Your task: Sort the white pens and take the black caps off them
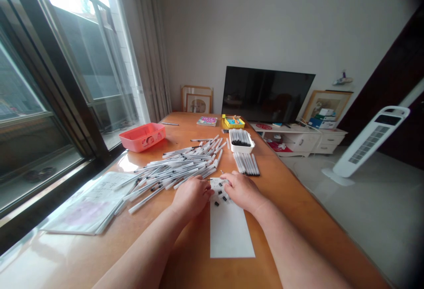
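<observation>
My left hand (194, 196) is closed, its fingers curled at the left edge of a white paper strip (231, 236). A thin dark piece pokes out past its fingertips, too small to name. Across the paper, my right hand (241, 188) pinches what looks like a pen, mostly hidden by the fingers, with a small tip showing. Several small black pen caps (216, 204) lie on the paper between my hands. To the left spreads a loose pile of white-barrelled pens (185, 165). A neat row of pens (247, 164) lies beyond my right hand.
A white basket (243, 149) holds more pens behind the row. A pink plastic box (142, 139) stands at the left edge, near a notebook (89, 205). A yellow box (234, 125) and a booklet (207, 121) lie at the far end. A tower fan (367, 141) stands right of the table.
</observation>
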{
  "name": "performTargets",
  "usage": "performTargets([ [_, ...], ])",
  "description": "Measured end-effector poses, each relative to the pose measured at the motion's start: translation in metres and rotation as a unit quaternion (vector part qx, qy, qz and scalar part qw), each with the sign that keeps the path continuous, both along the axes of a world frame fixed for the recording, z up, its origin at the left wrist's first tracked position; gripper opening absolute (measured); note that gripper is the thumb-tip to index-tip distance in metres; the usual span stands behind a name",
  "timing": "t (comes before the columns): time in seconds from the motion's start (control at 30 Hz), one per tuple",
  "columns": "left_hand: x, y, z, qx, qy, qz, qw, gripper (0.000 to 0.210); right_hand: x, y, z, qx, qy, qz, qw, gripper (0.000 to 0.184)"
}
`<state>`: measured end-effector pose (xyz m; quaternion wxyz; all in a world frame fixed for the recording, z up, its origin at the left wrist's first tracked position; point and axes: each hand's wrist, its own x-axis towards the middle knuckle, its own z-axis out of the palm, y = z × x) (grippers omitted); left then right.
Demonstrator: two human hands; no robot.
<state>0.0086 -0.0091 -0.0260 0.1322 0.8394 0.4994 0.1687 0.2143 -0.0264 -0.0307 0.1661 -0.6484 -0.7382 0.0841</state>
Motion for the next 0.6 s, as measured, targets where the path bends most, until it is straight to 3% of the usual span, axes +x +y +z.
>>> performTargets([
  [0.1, -0.006, 0.006, 0.003, 0.023, -0.011, 0.021, 0.999, 0.028, -0.01, -0.003, 0.003, 0.016, -0.028, 0.013, 0.999, 0.036],
  [0.3, -0.034, 0.026, 0.009, 0.07, -0.021, 0.167, 0.983, 0.026, -0.022, -0.002, 0.007, 0.035, -0.077, 0.023, 0.996, 0.04],
  [0.6, -0.028, 0.017, 0.009, 0.059, 0.085, 0.12, 0.987, 0.026, -0.019, 0.005, -0.002, 0.022, -0.093, 0.019, 0.995, 0.035],
])
